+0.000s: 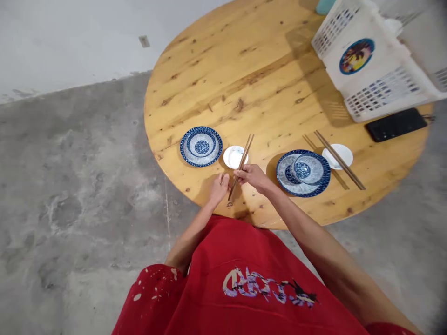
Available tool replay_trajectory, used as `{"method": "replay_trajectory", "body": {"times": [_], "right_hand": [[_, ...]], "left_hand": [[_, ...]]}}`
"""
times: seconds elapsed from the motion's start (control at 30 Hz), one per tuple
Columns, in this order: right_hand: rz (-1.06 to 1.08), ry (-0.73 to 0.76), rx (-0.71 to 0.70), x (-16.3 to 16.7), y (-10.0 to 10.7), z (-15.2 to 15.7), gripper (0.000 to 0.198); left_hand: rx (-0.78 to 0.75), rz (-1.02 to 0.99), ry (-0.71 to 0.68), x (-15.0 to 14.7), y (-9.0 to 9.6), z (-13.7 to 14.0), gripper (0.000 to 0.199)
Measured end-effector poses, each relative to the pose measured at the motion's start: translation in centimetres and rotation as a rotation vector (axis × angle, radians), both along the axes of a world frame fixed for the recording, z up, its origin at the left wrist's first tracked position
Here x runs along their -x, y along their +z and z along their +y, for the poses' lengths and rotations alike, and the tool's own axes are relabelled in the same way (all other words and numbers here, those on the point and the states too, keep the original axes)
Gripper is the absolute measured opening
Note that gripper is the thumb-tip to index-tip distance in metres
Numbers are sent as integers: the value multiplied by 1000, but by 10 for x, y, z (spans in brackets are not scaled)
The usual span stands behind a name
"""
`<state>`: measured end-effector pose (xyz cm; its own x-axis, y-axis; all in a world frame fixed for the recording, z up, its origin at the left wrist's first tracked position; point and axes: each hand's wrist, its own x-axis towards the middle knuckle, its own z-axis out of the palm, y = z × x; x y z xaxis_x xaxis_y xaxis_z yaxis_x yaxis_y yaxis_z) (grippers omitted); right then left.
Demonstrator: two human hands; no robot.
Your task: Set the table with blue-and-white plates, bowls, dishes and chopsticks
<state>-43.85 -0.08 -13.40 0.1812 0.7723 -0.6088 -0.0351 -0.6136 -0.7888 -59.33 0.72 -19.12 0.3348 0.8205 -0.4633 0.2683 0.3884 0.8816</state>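
Observation:
My right hand (253, 177) is closed around a pair of wooden chopsticks (245, 151), held at a slant over the table's front edge. Their upper part passes over the right side of a small white dish (231, 157). Beside their lower end is my left hand (219, 187), its fingers curled in, with nothing visible in them. To the left, a blue-and-white bowl (201, 145) sits on a matching plate (201, 164). Right of my hands, another patterned bowl (313, 171) rests off-centre on a plate (285, 180). More chopsticks (339, 160) lie across a second white dish (345, 152).
The round wooden table (223, 83) curves in front of me. A white plastic basket (377, 70) stands at the back right, with a black phone (396, 124) in front of it. Part of a light-blue object (324, 6) shows behind the basket. Concrete floor (87, 186) lies to the left.

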Motion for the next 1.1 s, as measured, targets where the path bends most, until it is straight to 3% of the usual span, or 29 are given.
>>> {"method": "replay_trajectory", "body": {"times": [0.1, 0.27, 0.43, 0.5, 0.6, 0.67, 0.87, 1.1], "right_hand": [[38, -25, 3, 7, -1, 4, 29], [76, 4, 22, 19, -4, 4, 32], [-10, -31, 33, 27, -8, 6, 34], [-209, -27, 7, 22, -10, 7, 35], [-690, -99, -30, 5, -15, 10, 22], [-842, -154, -6, -6, -21, 13, 20], [-431, -298, 28, -7, -41, 21, 11], [-338, -383, 25, 4, -45, 14, 14]], "left_hand": [[81, -130, -134, 20, 5, -17, 34], [370, -373, -168, 33, 19, -24, 34], [346, -361, -125, 32, 21, -13, 29], [316, -344, -95, 29, 19, -8, 27], [290, -331, -67, 26, 18, -2, 21], [280, -333, -59, 26, 18, 0, 18], [268, -326, -79, 28, 20, -2, 18], [301, -289, -91, 26, 16, -4, 17]]}}
